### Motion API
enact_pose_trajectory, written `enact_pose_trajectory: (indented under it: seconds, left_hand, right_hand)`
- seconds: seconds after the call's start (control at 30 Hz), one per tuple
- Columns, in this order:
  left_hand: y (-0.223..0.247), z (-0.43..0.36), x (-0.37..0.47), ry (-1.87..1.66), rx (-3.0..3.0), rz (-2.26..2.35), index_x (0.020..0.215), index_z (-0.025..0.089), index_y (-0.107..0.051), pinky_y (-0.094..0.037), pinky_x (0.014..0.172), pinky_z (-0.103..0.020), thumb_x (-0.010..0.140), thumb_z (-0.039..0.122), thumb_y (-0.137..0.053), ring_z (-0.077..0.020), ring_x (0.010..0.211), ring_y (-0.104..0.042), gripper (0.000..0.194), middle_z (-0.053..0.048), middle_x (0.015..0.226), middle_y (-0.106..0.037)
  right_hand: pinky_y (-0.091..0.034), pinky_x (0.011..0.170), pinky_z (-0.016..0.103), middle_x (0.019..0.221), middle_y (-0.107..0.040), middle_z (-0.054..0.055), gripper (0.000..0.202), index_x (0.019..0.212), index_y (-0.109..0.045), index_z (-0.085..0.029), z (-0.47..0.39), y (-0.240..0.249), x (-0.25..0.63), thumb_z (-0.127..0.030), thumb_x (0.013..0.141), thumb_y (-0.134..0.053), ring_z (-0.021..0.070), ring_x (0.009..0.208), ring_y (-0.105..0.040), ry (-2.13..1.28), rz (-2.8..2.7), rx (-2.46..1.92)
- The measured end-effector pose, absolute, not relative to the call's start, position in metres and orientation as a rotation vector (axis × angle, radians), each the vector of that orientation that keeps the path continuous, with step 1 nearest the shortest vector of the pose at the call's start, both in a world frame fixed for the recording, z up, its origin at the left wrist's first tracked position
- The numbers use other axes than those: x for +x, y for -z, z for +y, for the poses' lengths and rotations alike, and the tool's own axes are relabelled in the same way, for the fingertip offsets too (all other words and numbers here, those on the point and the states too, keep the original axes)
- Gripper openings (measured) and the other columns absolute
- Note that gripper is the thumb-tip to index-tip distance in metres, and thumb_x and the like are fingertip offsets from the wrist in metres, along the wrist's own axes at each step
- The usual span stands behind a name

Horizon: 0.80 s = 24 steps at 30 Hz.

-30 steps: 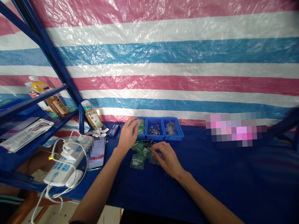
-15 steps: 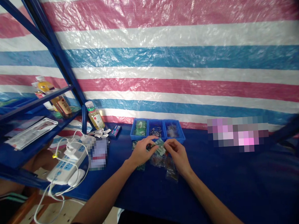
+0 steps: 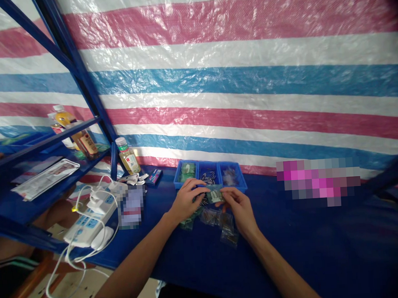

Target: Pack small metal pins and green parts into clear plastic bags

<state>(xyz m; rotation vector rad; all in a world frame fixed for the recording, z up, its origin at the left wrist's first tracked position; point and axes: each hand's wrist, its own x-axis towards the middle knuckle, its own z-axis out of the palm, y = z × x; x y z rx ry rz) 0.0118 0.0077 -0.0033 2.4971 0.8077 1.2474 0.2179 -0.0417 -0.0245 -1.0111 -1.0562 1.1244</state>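
Note:
A small green-and-clear plastic packet (image 3: 215, 195) is raised just in front of the blue bins. My right hand (image 3: 239, 205) pinches its right edge. My left hand (image 3: 188, 198) is curved at its left side, thumb and fingers bent around something I cannot make out. Three joined blue bins stand behind: green packets in the left bin (image 3: 187, 171), dark slim metal pieces in the middle bin (image 3: 208, 175), clear packets in the right bin (image 3: 232, 175). Below my hands lie clear packets with brownish contents (image 3: 227, 223) and green packets (image 3: 187, 222).
A white power strip (image 3: 85, 223) with tangled cables lies at the left, beside a blurred item (image 3: 132, 207). Behind are a bottle (image 3: 128, 158) and a small blue box (image 3: 154, 177). A blue metal frame (image 3: 80, 84) rises at the left; a pixelated pink item (image 3: 310, 180) is at the right.
The packet between my hands has turned flatter to the view, and my right hand's fingers have closed on its edge. The whole view has shifted slightly.

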Motion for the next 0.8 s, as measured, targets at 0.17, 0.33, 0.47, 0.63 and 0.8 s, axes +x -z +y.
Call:
enact_pose_trajectory:
  seconds: [0.17,0.33,0.47,0.63,0.8]
  left_hand:
    - [0.0028,0.0074,0.0111,-1.291,2.522,0.778,0.1,0.021,-0.073,-0.048,0.1,-0.045,0.096,0.026,-0.064,-0.0234,0.108,-0.061,0.012,-0.01,0.109,-0.07]
    - [0.0052,0.0046,0.0114,-1.275,2.425,0.857,0.095,0.018,-0.07,-0.052,0.083,-0.035,0.098,0.027,-0.061,-0.0182,0.083,-0.062,0.013,-0.006,0.088,-0.071]
    - [0.0083,0.0025,0.0146,-1.33,2.371,0.87,0.092,0.017,-0.07,-0.052,0.073,-0.031,0.094,0.03,-0.067,-0.0158,0.072,-0.06,0.013,-0.005,0.085,-0.071]
    - [0.0032,0.0013,0.0146,-1.345,2.407,0.734,0.11,0.02,-0.073,-0.054,0.086,-0.037,0.097,0.02,-0.059,-0.0208,0.093,-0.064,0.019,-0.007,0.094,-0.074]
    - [0.0032,0.0052,0.0114,-1.256,2.464,0.669,0.122,0.021,-0.071,-0.054,0.094,-0.041,0.098,0.014,-0.05,-0.0223,0.108,-0.062,0.033,-0.009,0.103,-0.075]
  right_hand:
    - [-0.048,0.051,0.028,0.091,-0.072,0.006,0.032,0.104,-0.066,-0.02,-0.044,0.02,0.2154,-0.046,0.087,-0.067,0.0208,0.064,-0.068,-1.198,-1.109,-0.922]
    - [-0.039,0.047,0.025,0.062,-0.06,-0.002,0.026,0.09,-0.067,-0.02,-0.0431,0.0192,0.2149,-0.046,0.087,-0.071,0.0135,0.048,-0.052,-1.068,-1.27,-1.025]
    - [-0.037,0.044,0.025,0.053,-0.055,-0.003,0.032,0.089,-0.065,-0.02,-0.0423,0.0213,0.2156,-0.051,0.087,-0.07,0.0143,0.044,-0.05,-1.049,-1.244,-1.089]
    - [-0.027,0.033,0.023,0.068,-0.065,-0.004,0.04,0.109,-0.059,-0.023,-0.0456,0.0188,0.2134,-0.052,0.085,-0.072,0.0094,0.032,-0.043,-1.095,-1.151,-1.051]
    - [-0.031,0.034,0.023,0.064,-0.066,-0.003,0.034,0.105,-0.064,-0.021,-0.0465,0.0168,0.2152,-0.049,0.086,-0.069,0.0104,0.032,-0.046,-1.052,-1.121,-1.069]
